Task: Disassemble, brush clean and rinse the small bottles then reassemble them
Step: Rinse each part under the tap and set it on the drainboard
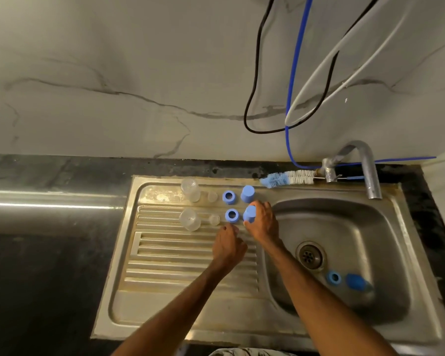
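Bottle parts lie in two rows on the steel drainboard. The far row holds a clear bottle, a small clear teat, a blue ring and a blue cap. In the near row are a clear bottle, a clear teat and a blue ring. My right hand grips a second blue cap at the right end of the near row. My left hand hovers just below the near ring, fingers curled, holding nothing I can see.
A blue and white bottle brush lies on the sink's back rim beside the tap. In the basin, near the drain, lie another blue ring and a capped blue bottle. Cables hang on the wall.
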A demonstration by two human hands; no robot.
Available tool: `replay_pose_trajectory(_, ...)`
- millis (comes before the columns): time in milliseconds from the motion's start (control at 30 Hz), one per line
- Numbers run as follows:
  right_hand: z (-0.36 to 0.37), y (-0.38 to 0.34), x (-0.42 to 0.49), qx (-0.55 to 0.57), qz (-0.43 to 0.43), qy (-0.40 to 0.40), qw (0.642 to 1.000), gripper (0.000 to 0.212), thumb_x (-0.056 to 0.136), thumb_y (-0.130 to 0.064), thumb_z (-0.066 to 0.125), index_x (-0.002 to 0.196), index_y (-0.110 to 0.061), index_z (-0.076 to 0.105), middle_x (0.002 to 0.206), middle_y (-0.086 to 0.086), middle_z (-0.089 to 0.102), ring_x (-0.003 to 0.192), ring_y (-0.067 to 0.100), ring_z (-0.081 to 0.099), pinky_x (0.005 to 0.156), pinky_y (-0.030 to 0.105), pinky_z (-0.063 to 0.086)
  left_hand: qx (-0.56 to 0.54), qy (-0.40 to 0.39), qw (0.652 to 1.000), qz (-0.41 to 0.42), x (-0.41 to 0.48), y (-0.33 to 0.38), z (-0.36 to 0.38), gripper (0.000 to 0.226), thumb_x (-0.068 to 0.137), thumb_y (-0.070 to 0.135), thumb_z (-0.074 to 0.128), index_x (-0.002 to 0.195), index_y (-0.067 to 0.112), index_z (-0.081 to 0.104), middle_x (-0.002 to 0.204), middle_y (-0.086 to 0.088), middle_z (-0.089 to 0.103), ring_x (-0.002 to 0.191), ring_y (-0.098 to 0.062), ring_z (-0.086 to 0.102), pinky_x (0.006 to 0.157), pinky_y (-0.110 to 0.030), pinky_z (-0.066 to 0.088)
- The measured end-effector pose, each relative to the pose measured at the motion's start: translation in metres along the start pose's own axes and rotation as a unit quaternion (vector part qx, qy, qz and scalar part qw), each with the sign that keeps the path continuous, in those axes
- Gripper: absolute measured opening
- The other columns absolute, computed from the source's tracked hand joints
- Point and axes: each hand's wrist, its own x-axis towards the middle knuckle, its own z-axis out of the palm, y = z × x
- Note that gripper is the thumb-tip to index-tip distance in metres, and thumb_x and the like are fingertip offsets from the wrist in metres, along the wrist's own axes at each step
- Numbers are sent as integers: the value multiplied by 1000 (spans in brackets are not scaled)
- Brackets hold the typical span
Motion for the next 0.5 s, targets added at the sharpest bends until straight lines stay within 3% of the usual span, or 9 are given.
replay_pose_trajectory(233, -5, 6, -9, 32, -36, -5, 999, 76, 78, -21, 85, 142, -16, 45, 142, 10, 48, 124, 27, 55, 90, 36, 53, 22, 3, 1000, 6, -8, 6, -2, 21, 81, 7, 59, 101, 4, 58, 100, -11, 61, 89, -25, 53, 73, -36, 42)
replay_pose_trajectory(500, -7, 8, -14, 73, -48, -1, 996, 57, 86, -17, 78, 135, -12, 50, 139, 11, 52, 126, 28, 54, 94, 33, 48, 34, -18, 999, -23, -16, 16, -4, 24, 88, 11, 61, 111, 12, 58, 109, -3, 63, 98, -19, 58, 74, -26, 44)
